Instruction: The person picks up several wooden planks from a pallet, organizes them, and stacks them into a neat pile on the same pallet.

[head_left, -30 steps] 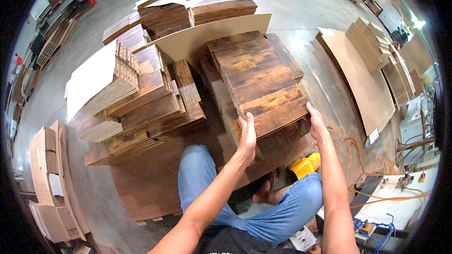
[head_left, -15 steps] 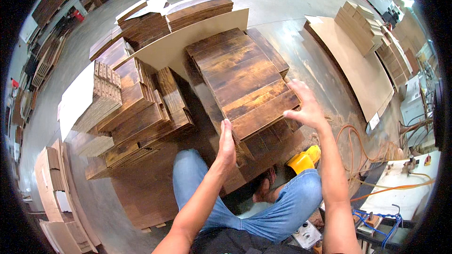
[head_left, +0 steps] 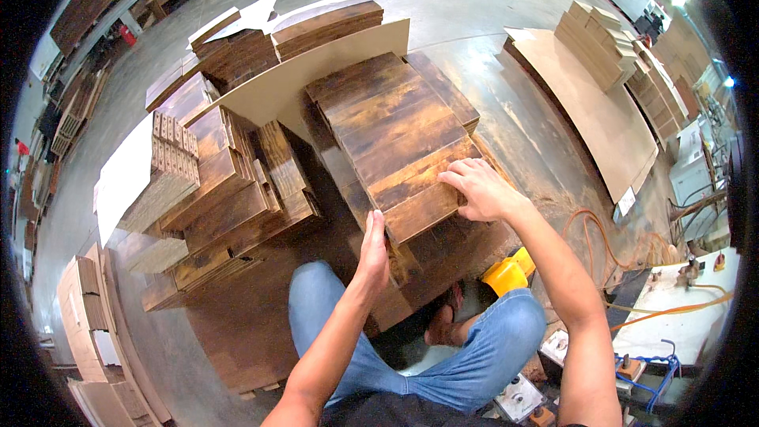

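In front of me is a stack of dark brown wood-grain boards (head_left: 395, 130), laid side by side on its top. My right hand (head_left: 480, 190) is at the right end of the nearest board (head_left: 423, 212), fingers bent over its top and thumb by its front edge. My left hand (head_left: 374, 247) lies with straight fingers against the left end of that same board. The palm side of the right hand is hidden.
More brown board stacks (head_left: 237, 170) stand to the left, with a pale upright panel (head_left: 316, 71) behind. A yellow tool or container (head_left: 506, 273) sits by my right knee. Orange hose (head_left: 589, 229) coils at the right, near a white-topped bench (head_left: 672, 308). Flat sheets (head_left: 585, 103) lie farther right.
My right hand has moved left and inward from the stack's right side onto the nearest board, its spread fingers now bent. My left hand stays at the board's left end.
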`<action>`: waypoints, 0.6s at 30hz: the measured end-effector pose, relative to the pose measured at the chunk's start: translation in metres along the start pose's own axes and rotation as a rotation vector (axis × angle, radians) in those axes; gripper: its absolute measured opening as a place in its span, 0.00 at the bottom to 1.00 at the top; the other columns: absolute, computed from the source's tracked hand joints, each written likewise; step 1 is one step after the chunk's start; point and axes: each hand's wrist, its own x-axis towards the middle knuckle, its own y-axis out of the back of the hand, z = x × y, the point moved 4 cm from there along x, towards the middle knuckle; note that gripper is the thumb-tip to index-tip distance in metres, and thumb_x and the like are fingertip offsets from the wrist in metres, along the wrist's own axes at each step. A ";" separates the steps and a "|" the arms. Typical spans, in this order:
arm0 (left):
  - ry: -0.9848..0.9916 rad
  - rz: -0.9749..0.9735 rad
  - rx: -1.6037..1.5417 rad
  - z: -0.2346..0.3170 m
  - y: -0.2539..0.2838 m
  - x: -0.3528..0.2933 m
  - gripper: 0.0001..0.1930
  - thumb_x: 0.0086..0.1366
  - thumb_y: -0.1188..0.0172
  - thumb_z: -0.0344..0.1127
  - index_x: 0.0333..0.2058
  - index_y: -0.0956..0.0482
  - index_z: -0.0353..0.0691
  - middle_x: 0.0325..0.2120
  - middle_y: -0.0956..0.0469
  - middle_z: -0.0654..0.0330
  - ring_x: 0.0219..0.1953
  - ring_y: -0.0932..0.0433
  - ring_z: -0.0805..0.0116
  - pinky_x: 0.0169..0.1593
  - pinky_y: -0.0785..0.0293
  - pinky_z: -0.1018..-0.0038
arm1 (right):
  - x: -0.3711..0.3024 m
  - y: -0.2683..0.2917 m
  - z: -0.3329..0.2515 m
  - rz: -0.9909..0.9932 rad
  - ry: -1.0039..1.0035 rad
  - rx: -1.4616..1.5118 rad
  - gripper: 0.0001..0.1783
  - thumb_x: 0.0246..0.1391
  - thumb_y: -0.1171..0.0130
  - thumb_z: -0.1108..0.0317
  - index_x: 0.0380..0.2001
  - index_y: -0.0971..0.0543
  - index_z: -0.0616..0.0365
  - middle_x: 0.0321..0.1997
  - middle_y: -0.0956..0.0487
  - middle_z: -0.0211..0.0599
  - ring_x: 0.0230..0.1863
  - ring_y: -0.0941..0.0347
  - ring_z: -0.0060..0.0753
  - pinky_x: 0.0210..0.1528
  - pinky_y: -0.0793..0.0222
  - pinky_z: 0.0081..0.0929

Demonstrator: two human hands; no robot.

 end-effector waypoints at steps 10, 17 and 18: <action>0.104 0.200 0.116 0.015 -0.014 -0.015 0.46 0.61 0.72 0.71 0.65 0.65 0.42 0.67 0.65 0.56 0.68 0.63 0.57 0.66 0.68 0.57 | -0.022 0.024 0.033 0.312 -0.199 0.368 0.43 0.36 0.31 0.52 0.55 0.34 0.57 0.59 0.36 0.51 0.63 0.44 0.51 0.64 0.50 0.44; 0.104 0.404 0.129 0.012 0.003 -0.026 0.42 0.64 0.70 0.67 0.65 0.62 0.41 0.67 0.61 0.55 0.68 0.63 0.60 0.67 0.69 0.60 | -0.026 -0.018 0.158 0.480 -0.999 1.582 0.37 0.52 0.44 0.47 0.58 0.37 0.60 0.61 0.37 0.48 0.60 0.39 0.44 0.59 0.42 0.37; 0.142 0.418 0.168 0.021 0.004 -0.029 0.42 0.64 0.70 0.66 0.65 0.62 0.42 0.67 0.61 0.55 0.68 0.63 0.60 0.67 0.69 0.60 | -0.012 -0.017 0.164 0.438 -1.023 1.715 0.38 0.53 0.45 0.45 0.59 0.39 0.59 0.61 0.37 0.49 0.61 0.40 0.45 0.59 0.42 0.38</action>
